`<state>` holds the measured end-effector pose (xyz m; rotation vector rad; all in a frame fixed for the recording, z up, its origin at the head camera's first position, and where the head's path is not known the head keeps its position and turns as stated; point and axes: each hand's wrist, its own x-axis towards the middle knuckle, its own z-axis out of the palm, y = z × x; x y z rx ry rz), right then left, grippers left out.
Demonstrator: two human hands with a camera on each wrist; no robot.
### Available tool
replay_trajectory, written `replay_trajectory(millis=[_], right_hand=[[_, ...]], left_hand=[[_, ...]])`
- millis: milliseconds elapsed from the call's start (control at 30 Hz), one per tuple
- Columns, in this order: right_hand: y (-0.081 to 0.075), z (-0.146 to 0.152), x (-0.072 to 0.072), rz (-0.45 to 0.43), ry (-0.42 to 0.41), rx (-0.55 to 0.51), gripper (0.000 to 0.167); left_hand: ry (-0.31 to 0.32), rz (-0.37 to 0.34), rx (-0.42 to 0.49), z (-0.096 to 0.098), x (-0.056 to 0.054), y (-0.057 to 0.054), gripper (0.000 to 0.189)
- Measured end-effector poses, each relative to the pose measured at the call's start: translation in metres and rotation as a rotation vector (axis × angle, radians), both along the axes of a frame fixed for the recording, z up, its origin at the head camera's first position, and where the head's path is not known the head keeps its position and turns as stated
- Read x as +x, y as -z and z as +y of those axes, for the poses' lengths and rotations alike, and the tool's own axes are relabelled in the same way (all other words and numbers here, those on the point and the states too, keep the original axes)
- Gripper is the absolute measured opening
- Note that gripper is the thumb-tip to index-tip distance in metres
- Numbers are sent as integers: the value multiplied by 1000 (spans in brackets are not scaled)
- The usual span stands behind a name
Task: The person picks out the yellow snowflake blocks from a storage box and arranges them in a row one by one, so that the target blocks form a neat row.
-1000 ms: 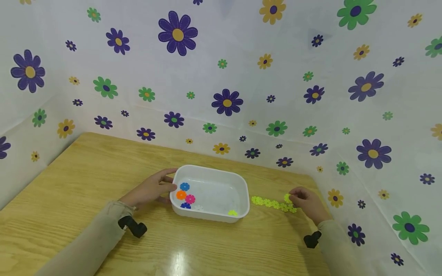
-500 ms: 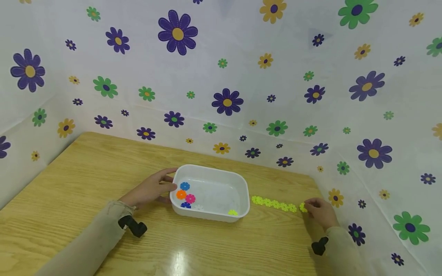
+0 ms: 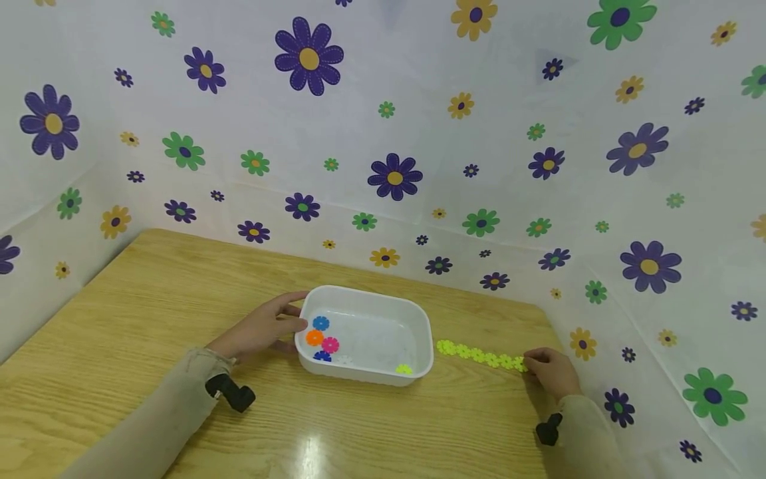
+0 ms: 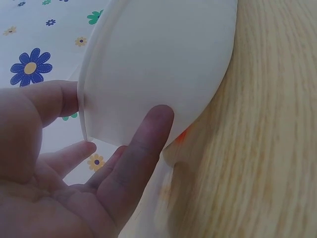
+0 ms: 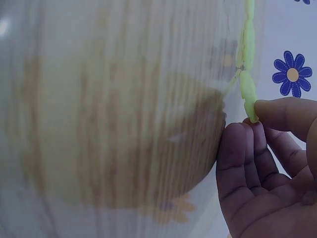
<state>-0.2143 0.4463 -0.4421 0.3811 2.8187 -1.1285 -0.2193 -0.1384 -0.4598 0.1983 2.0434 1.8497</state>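
A white plastic tray (image 3: 366, 377) stands on the wooden table, with my left hand (image 3: 263, 326) holding its left end. In the left wrist view one digit is at the tray's rim and another finger (image 4: 159, 119) lies against the outer wall. To the right of the tray runs a row of yellow flower-shaped plastic discs (image 3: 477, 354). My right hand (image 3: 555, 372) pinches the yellow disc (image 3: 519, 363) at the row's right end. From the right wrist, this disc (image 5: 248, 91) shows edge-on between thumb and fingers, meeting its neighbour.
Inside the tray lie blue (image 3: 321, 323), orange (image 3: 314, 338), pink (image 3: 330, 344) and dark blue discs (image 3: 322, 356), plus a yellow one (image 3: 403, 369) near the right. A flower-printed cloth (image 3: 335, 133) hangs behind and beside the table (image 3: 383, 432).
My right hand has moved right and down with the yellow disc, from above the row to its right end, where the disc now meets the row. The left hand and tray have stayed put.
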Motion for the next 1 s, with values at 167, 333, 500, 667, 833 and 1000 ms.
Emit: replay_trajectory(millis=[167, 333, 500, 667, 833, 1000], right_hand=[[2, 2, -2, 0, 9, 28, 29], [6, 6, -4, 7, 2, 45, 27], [6, 5, -4, 24, -12, 49, 27], [2, 3, -2, 22, -21, 65, 30], [-6, -3, 1, 78, -110, 162, 37], [-16, -16, -1, 118, -202, 238, 41]], left_hand=[[-4, 1, -2, 1, 0, -1, 66], [6, 11, 10, 2, 0, -1, 66], [5, 16, 11, 2, -1, -1, 65], [5, 13, 7, 2, -1, -1, 65], [3, 8, 3, 2, -1, -1, 66], [-5, -1, -11, 1, 0, 0, 66]])
